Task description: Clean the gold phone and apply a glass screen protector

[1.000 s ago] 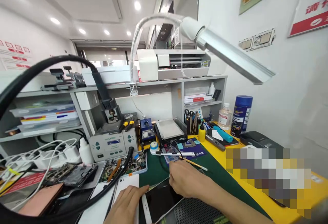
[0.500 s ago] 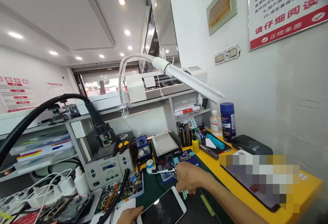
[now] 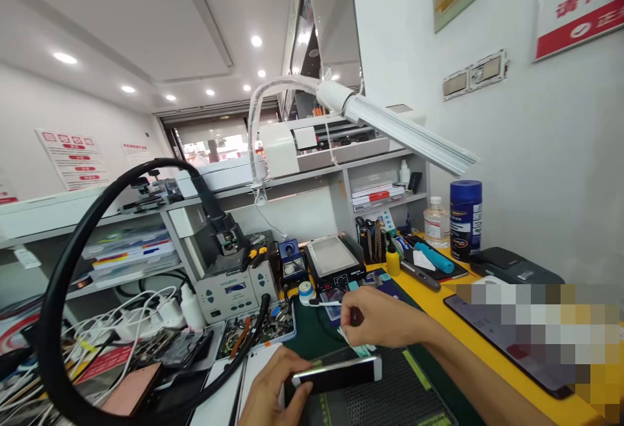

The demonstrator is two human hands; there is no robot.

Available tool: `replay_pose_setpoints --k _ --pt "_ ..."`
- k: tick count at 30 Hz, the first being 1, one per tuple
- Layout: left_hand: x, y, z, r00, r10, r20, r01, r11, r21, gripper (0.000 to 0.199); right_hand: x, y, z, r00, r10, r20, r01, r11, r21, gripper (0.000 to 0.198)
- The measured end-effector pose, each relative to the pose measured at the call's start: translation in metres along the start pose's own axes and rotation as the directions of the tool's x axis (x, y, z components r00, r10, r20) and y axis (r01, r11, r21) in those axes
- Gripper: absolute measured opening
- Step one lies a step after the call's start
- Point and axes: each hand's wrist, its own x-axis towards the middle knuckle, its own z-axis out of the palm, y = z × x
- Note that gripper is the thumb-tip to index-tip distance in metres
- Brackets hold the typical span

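Note:
My left hand (image 3: pixel 275 384) grips one end of a white-framed smartphone (image 3: pixel 344 375), thumb in front and fingers behind. The phone is tipped up on its long side, so a bright edge and a strip of dark face show. Just above and behind it is my right hand (image 3: pixel 375 317), fingers curled closed. A small dark spot shows inside the curl; I cannot make out what it is. Below that hand lies a pale teal piece (image 3: pixel 363 350). Under the phone spreads a dark perforated work mat (image 3: pixel 390 387) with yellow-green strips.
A parts tray (image 3: pixel 292 333) and hot-air station (image 3: pixel 229 296) stand left, with a thick black hose (image 3: pixel 46 322) looping in front. Behind are a heating plate (image 3: pixel 334 260) and a yellow bottle (image 3: pixel 392 260). Another phone (image 3: pixel 487 328) lies right. A lamp (image 3: pixel 409 133) hangs overhead.
My left hand has tilted the phone from nearly flat onto its long side. My right hand stays close above the mat, fingers now curled more tightly. The head view has turned left.

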Motion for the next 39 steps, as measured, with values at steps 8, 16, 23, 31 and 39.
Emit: replay_pose_setpoints --k 8,16,23,31,39 --pt "0.000 -0.008 0.003 0.995 -0.084 0.060 0.089 0.992 -0.092 0.020 -0.016 -0.025 0.029 0.999 -0.044 -0.006 0.043 0.993 -0.111 0.009" --pt "0.003 -0.020 0.005 0.995 -0.022 0.101 0.035 0.991 -0.131 0.026 0.002 -0.031 0.085 0.929 -0.371 -0.009 0.341 0.863 -0.373 0.018" --pt "0.004 -0.026 0.004 0.985 0.004 0.175 0.029 0.981 -0.189 0.033 0.001 -0.016 0.111 0.826 -0.559 -0.079 0.426 0.709 -0.562 0.022" --pt "0.001 -0.035 0.013 0.984 -0.060 0.166 0.094 0.974 -0.204 0.033 -0.054 0.000 0.060 0.896 -0.376 -0.237 0.231 0.850 -0.474 0.026" --pt "0.009 -0.007 -0.021 0.993 -0.094 0.071 0.112 0.941 -0.320 0.043 -0.052 0.006 0.056 0.898 -0.240 -0.368 0.184 0.966 -0.182 0.024"
